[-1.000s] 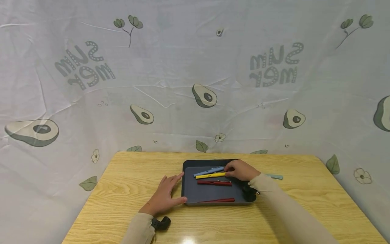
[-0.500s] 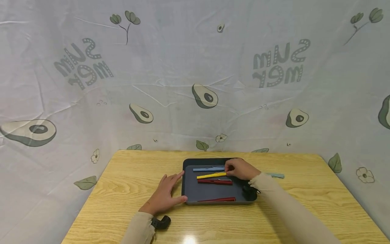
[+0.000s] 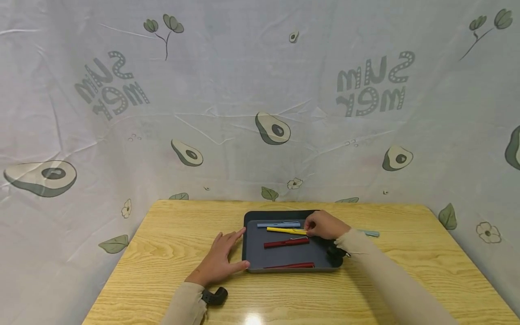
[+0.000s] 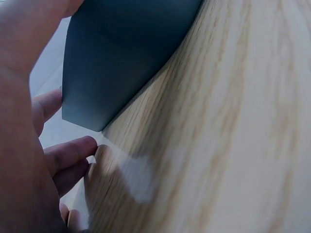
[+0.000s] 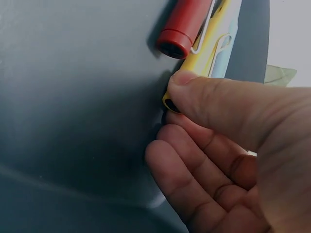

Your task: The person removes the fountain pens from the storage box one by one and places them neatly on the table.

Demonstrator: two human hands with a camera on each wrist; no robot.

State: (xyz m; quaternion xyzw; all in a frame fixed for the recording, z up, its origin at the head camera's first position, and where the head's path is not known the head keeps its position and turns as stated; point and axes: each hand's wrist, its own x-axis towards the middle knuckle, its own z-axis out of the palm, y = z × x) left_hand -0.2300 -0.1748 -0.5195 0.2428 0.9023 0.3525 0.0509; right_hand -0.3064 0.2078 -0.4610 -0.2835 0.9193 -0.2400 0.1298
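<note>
My right hand (image 3: 326,225) pinches the clip end of a yellow pen (image 3: 284,230) between thumb and fingers; in the right wrist view the thumb lies over the end of the yellow pen (image 5: 198,58). That pen lies in a dark grey tray (image 3: 253,257), between a blue pen (image 3: 278,224) behind it and a dark red pen (image 3: 286,243) in front. Another red pen (image 3: 292,266) lies along the tray's near wall, partly hidden by it. At the tray's left side rests my left hand (image 3: 219,260), index finger and thumb spread against the edge, touching the tray wall (image 4: 121,63).
A pale green pen (image 3: 371,234) lies on the wooden table (image 3: 183,234) right of the tray, partly hidden by the right sleeve. Behind the table hangs a pale cloth (image 3: 231,180) printed with avocados.
My right hand has shifted slightly right with the yellow pen, whose left end has swung away from me. The blue pen has straightened; the middle red pen has tilted slightly. The left hand stays put.
</note>
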